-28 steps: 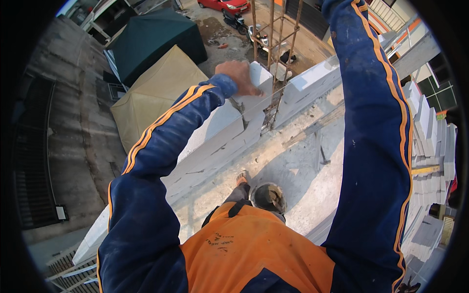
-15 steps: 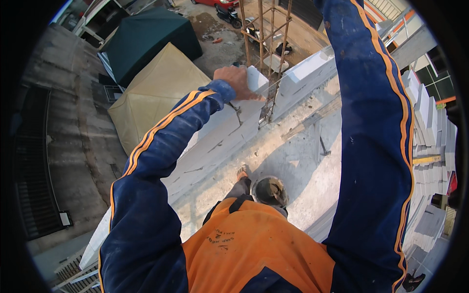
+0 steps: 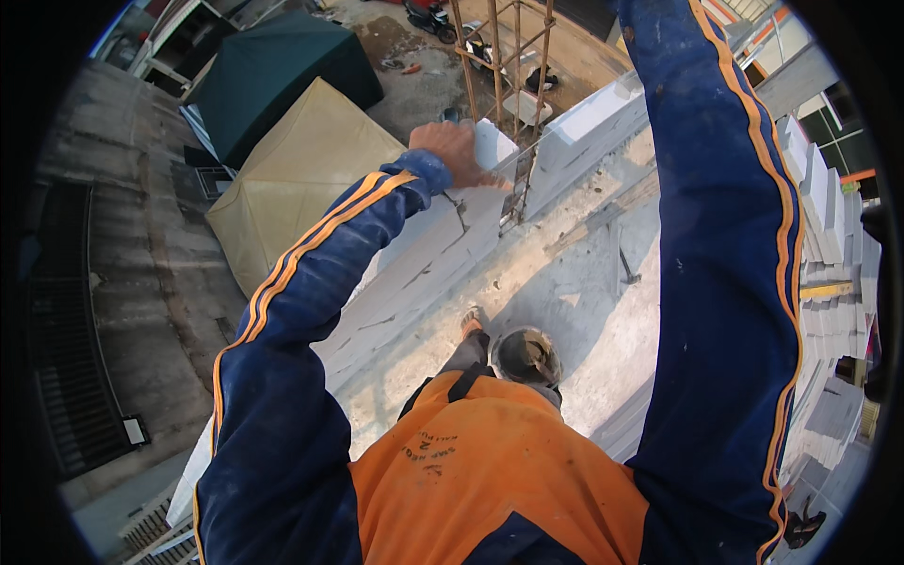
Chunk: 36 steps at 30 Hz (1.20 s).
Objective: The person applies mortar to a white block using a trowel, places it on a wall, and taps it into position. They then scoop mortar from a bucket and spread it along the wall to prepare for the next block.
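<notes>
My left hand point(image 3: 448, 151) is curled over the top edge of a white block point(image 3: 493, 147) at the end of a pale block wall point(image 3: 414, 273). Its thumb side stretches toward a rusty rebar column point(image 3: 520, 174), while the far fingers are partly hidden behind the block. My right arm point(image 3: 725, 235) reaches up past the upper edge of the view, so the right hand cannot be seen. By my bare foot point(image 3: 471, 320) stands a dark bucket point(image 3: 525, 358) with grey mortar-like material inside.
A hammer-like tool point(image 3: 628, 268) lies on the grey floor slab. White blocks point(image 3: 824, 212) are stacked at the right. Beyond the wall, well below, are a beige canopy point(image 3: 301, 169), a dark green canopy point(image 3: 287, 85) and a parked motorbike point(image 3: 430, 19).
The view has shifted slightly, so the bucket and floor sit a little differently in it. My left hand stays on the block, and the right arm remains raised.
</notes>
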{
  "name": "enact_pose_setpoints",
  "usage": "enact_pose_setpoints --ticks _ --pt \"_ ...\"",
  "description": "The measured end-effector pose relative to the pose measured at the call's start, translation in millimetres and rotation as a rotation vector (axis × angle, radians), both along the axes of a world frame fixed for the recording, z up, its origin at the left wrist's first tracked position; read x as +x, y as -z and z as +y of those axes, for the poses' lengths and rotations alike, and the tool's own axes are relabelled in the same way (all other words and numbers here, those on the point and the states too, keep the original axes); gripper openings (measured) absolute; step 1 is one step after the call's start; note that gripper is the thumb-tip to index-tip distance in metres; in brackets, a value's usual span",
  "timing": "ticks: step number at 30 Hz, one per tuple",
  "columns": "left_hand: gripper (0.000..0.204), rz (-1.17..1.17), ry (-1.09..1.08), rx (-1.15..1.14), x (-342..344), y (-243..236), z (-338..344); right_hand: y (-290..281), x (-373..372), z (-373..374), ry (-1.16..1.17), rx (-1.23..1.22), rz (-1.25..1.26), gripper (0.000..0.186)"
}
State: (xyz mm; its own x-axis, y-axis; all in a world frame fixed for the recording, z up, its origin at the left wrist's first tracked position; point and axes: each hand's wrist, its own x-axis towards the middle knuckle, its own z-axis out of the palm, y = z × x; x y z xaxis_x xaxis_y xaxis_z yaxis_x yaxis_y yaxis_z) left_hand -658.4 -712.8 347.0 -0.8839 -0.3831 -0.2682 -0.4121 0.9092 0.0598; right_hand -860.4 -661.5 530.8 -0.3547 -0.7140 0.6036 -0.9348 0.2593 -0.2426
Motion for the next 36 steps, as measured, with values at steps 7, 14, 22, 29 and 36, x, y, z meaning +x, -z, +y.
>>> enact_pose_setpoints --ticks 7,14,22,29,36 --pt "0.110 -0.016 0.023 0.034 -0.5 1.5 -1.3 1.0 -0.7 2.2 0.009 -0.010 -0.001 0.080" --pt "0.112 0.050 0.038 0.014 8.1 14.0 -8.7 1.4 -1.4 4.3 0.025 -0.011 0.001 0.079" --pt "0.112 -0.025 0.068 0.111 18.6 26.3 -26.1 5.4 1.4 5.6 0.047 -0.002 0.001 0.078" --pt "0.116 -0.049 0.076 0.256 18.9 31.1 -36.5 6.1 2.2 8.7 0.073 0.020 0.024 0.077" --pt "0.117 -0.055 0.090 0.251 17.9 29.5 -35.2 11.8 6.5 9.3 0.105 0.030 0.009 0.076"
